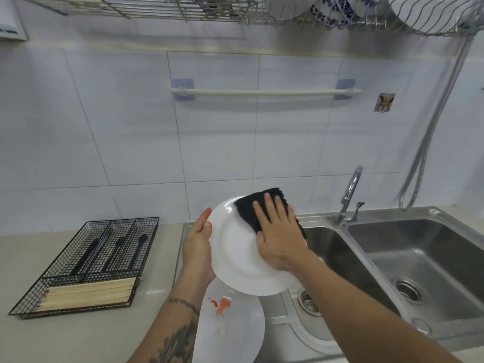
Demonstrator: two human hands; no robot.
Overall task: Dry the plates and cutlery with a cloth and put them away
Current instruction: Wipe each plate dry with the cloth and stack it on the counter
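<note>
pale blue-white wall tiles [217, 142] fill the whole back of the kitchen, lit evenly and softly. across them runs a white towel rail [264, 93] on two lilac stick-on mounts, and just right of it a small picture sticker [384, 102]. up top, a wire dish rack [162, 7] hangs along the wall. a coiled metal hose [442, 100] drops down the right side toward the sink. there's a chrome tap [349, 196] at the back of a double steel sink [429, 247], and a beige stone countertop [28, 260] stretching off to the left.
</note>
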